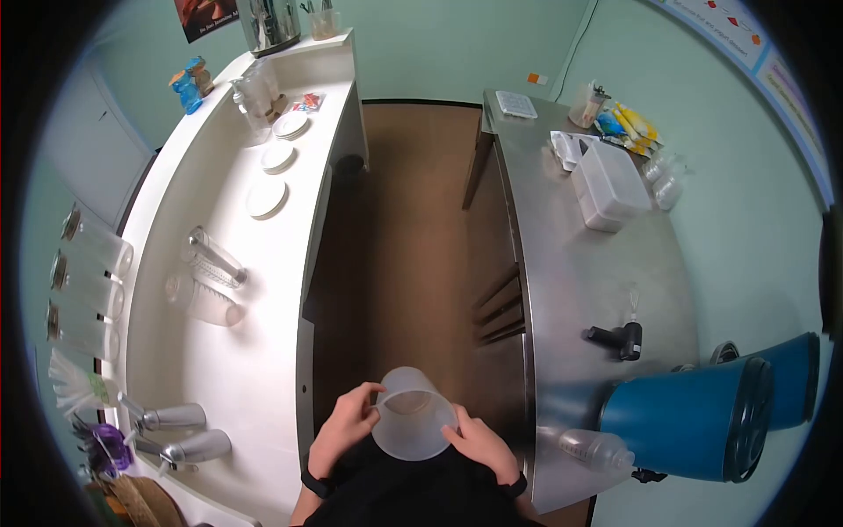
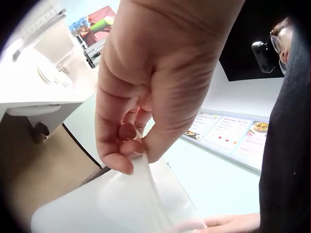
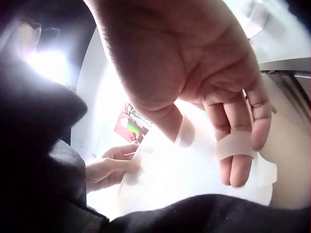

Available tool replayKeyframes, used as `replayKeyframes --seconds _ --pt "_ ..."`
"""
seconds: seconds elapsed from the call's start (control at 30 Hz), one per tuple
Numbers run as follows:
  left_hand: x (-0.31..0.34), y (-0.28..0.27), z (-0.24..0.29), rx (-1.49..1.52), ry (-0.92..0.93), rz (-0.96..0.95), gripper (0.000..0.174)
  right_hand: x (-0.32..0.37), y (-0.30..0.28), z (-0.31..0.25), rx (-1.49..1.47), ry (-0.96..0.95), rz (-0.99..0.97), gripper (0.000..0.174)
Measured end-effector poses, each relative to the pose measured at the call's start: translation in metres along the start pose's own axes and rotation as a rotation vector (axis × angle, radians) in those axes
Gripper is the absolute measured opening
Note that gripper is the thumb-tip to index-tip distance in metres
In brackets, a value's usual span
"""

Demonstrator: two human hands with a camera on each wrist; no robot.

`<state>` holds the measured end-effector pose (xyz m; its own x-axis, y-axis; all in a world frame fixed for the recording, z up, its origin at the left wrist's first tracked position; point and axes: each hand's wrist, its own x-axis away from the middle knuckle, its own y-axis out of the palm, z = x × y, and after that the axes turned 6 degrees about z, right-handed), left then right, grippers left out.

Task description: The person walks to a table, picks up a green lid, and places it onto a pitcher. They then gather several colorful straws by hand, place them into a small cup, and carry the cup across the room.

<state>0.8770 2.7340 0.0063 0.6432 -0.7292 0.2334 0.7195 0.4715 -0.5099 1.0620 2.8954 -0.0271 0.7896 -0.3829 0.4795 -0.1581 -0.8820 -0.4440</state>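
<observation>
A frosted, translucent plastic container (image 1: 413,435), wide and round, is held in front of the body with its open mouth tilted up toward me. My left hand (image 1: 344,428) pinches its rim on the left side; in the left wrist view the thumb and fingertips close on the thin plastic wall (image 2: 121,199). At the right side my right hand (image 1: 483,446) grips it, thumb over the rim and fingers along the outside. A pale translucent band (image 3: 235,145) crosses two of the right fingers in the right wrist view. The container's inside looks bare.
Left, a white counter (image 1: 263,369) bears measuring jugs (image 1: 206,299), several white plates (image 1: 266,198) and taps (image 1: 198,445). Right, a steel table (image 1: 571,290) holds a black handheld device (image 1: 619,338), a plastic box (image 1: 608,189), a clear bottle (image 1: 597,448) and blue barrels (image 1: 676,422).
</observation>
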Motion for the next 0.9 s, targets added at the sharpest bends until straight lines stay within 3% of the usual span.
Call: replayKeyframes --seconds 0.33,0.47,0.67,0.9 --pt "-0.126 -0.052 -0.015 0.063 -0.183 0.08 0.031 -0.153 -0.039 -0.055 0.009 -0.017 -0.147 0.048" --pt "-0.206 -0.061 -0.011 0.041 -0.161 0.185 0.03 -0.237 -0.072 -0.063 -0.001 -0.109 -0.073 0.043" --pt "-0.343 -0.089 0.025 0.012 -0.071 0.26 0.03 -0.349 -0.17 -0.119 -0.004 -0.057 0.011 0.036" --pt "-0.465 -0.111 0.048 0.162 -0.099 0.306 0.023 -0.442 -0.225 -0.15 -0.026 -0.08 0.085 0.041"
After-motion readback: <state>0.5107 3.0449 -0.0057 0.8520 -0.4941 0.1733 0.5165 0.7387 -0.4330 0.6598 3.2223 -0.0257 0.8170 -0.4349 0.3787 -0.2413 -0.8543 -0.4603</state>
